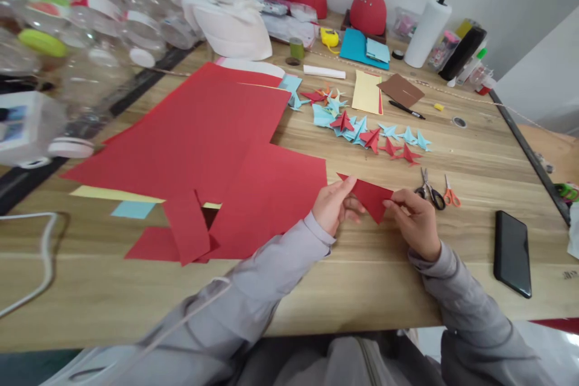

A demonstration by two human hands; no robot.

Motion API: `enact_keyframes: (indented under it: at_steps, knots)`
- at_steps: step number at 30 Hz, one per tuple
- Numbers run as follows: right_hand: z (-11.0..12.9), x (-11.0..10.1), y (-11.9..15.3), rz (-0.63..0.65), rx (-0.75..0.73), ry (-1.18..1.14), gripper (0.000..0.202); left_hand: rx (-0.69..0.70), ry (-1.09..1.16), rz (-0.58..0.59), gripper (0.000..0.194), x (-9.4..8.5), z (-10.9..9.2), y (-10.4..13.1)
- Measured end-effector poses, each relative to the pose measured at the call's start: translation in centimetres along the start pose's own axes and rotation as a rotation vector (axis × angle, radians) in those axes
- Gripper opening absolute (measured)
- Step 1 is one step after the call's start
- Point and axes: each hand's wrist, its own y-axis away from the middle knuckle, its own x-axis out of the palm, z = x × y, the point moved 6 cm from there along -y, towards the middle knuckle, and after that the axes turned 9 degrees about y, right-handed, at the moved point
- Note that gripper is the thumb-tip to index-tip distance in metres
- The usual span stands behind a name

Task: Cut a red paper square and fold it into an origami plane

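A small piece of red paper (pixel 371 198), roughly triangular and apparently folded, is held up over the table between both hands. My left hand (pixel 335 204) pinches its left side between thumb and fingers. On its right corner, the thumb and fingers of my right hand (pixel 415 217) are closed. Large red paper sheets (pixel 199 126) lie just left of my left hand. Beyond the hands is a row of folded red and light-blue paper figures (pixel 371 137). Black-handled scissors (pixel 429 190) and orange-handled scissors (pixel 450 193) rest right of my right hand.
A black phone (pixel 512 253) lies at the right. Red paper strips (pixel 186 229) are at the left front. Yellow paper (pixel 367 92), brown paper (pixel 401 90) and a black pen (pixel 407 110) lie farther back. Several plastic bottles (pixel 99 18) crowd the left; a white cable (pixel 45 253) curls below them.
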Motion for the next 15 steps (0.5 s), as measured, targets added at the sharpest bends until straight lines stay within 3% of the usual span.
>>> enact_keyframes:
  at_steps: [5,15]
  knots:
    - [0.3,0.1,0.4,0.058,-0.035,-0.047,0.011,-0.029,0.001,-0.002,0.045,0.0,0.1,-0.2]
    - [-1.4,0.7,0.5,0.062,0.236,-0.326,0.030,-0.100,0.005,0.059,0.038,0.3,0.5,-0.1]
